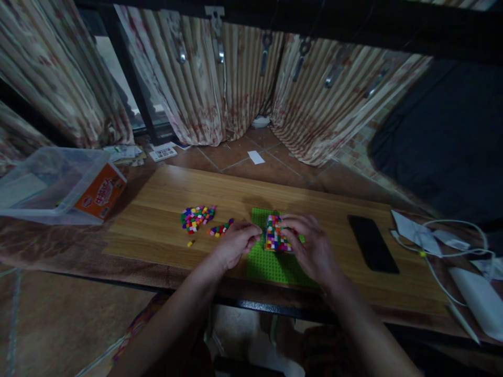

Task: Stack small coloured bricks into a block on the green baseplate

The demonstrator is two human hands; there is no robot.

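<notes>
Block stack on green baseplate, gripped between left hand at 9 o'clock and right hand at 3 o'clock, fingers closed on it.

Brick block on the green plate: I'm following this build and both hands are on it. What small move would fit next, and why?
Probably the left hand reaches left for a loose brick. The block sits on the green plate with the right hand steadying it, and the loose pieces and the pile lie just left of that hand.

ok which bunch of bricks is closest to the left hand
The small row of loose bricks, just left of the left hand. The bigger pile lies farther left, and a lone yellow brick too.
</notes>
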